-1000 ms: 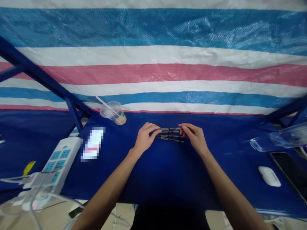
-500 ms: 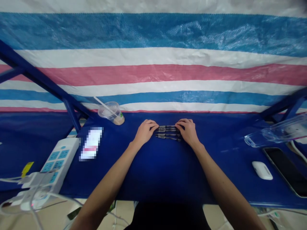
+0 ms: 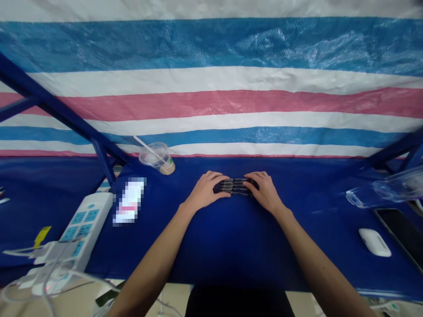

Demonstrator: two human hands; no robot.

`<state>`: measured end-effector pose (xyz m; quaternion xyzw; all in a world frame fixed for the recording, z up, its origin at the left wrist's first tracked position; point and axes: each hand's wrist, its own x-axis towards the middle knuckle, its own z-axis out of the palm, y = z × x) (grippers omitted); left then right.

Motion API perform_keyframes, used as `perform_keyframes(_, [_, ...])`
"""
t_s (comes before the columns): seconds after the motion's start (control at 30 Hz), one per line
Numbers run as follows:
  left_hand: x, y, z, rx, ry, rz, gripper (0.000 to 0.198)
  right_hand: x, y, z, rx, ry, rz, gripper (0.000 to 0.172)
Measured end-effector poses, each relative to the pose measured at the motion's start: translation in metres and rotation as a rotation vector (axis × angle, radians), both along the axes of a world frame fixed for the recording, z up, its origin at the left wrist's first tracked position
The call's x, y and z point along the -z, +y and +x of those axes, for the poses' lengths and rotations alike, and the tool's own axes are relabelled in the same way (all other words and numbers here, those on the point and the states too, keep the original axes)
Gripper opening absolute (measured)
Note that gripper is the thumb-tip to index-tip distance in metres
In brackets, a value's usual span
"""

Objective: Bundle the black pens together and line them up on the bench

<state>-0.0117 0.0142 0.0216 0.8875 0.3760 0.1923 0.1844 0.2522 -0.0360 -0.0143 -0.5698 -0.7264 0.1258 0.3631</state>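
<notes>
Blue sheeting covers the desk (image 3: 228,251), with a striped tarpaulin (image 3: 211,105) hanging behind it. At the far left lies a white power strip (image 3: 86,224), then a pale flat item (image 3: 129,201), too blurred to identify, and a clear plastic cup (image 3: 157,158) with a straw, near the back edge. The left hand (image 3: 206,191) rests on the desk at the centre, its fingers (image 3: 222,179) extended and lightly curved over the left ends of several slim black pens (image 3: 235,186). These lie side by side and nearly parallel, running crosswise between the two hands. The right hand (image 3: 266,191) mirrors it, its fingers (image 3: 251,182) covering the right ends. Both sets of fingers touch the pens, but whether they are actually gripping or only resting there cannot be told. The pens probably feel light and stiff, and their smooth round barrels may roll, so the exposed middles or both ends look like the surest places to hold. Further right are a clear plastic container (image 3: 380,191), a white earbud case (image 3: 375,242), and a black phone (image 3: 399,233).
</notes>
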Motion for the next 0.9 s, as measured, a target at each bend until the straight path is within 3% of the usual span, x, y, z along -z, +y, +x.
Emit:
perform_keyframes(0.13, [0.001, -0.001, -0.002, 0.016, -0.005, -0.004, 0.061, 0.0, -0.003, -0.003, -0.042, -0.034, 0.011, 0.034])
perform_keyframes(0.33, [0.001, -0.002, -0.003, 0.009, 0.005, -0.007, 0.054, -0.001, -0.006, -0.008, -0.15, -0.141, 0.023, 0.059])
perform_keyframes(0.57, [-0.001, -0.001, -0.003, 0.019, -0.018, -0.004, 0.053, -0.006, -0.008, -0.009, -0.175, -0.14, 0.037, 0.059])
perform_keyframes(0.67, [-0.002, -0.001, -0.003, 0.024, 0.009, -0.015, 0.055, -0.01, -0.01, -0.01, -0.195, -0.115, 0.101, 0.05])
perform_keyframes(0.8, [-0.004, -0.002, -0.003, 0.027, 0.025, -0.019, 0.059, -0.013, -0.011, -0.012, -0.21, -0.102, 0.159, 0.02])
perform_keyframes(0.9, [-0.006, -0.004, -0.004, 0.029, -0.004, 0.009, 0.06, -0.013, -0.012, -0.014, -0.217, -0.121, 0.161, 0.012])
